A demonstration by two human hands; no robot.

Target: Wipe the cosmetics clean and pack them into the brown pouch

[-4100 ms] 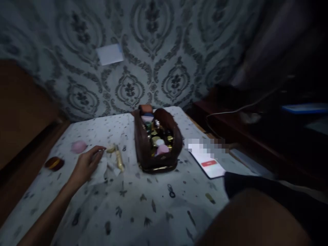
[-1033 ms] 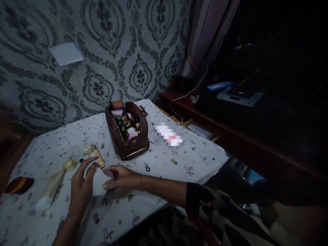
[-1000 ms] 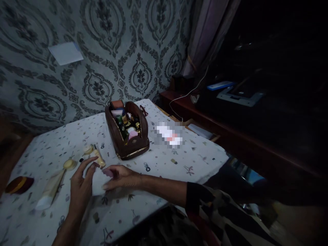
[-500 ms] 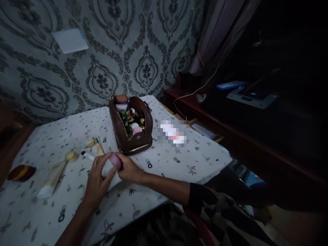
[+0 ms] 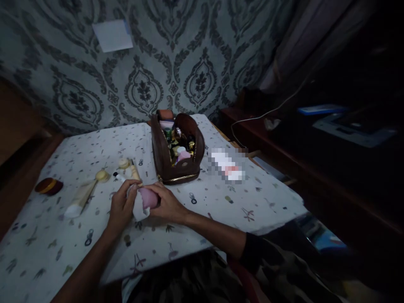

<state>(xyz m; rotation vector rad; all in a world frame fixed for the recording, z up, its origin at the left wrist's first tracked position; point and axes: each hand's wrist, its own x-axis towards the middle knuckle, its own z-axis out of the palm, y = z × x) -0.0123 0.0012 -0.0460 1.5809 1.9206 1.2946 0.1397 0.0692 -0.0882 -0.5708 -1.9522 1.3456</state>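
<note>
Now the pink rounded thing (image 5: 148,198) sits right between the two sets of fingers, with the white tissue (image 5: 138,209) pressed up against its left end! A second ago tissue and pink thing were in separate hands, a gap between them; now they meet, so the work looks to be on the pink thing's surface itself. The left hand (image 5: 121,206) has its fingers bent, pinching the tissue against the thumb, a loose edge hanging below. The right hand (image 5: 169,206) curls its fingers round the pink thing's far end; where that thumb presses, I cannot tell. Just beyond the left fingertips lie a white tube (image 5: 120,177) with a dark tip and a small cream tube (image 5: 135,171). Ahead of the right fingers stands the brown bag (image 5: 179,171), unzipped and full.
</note>
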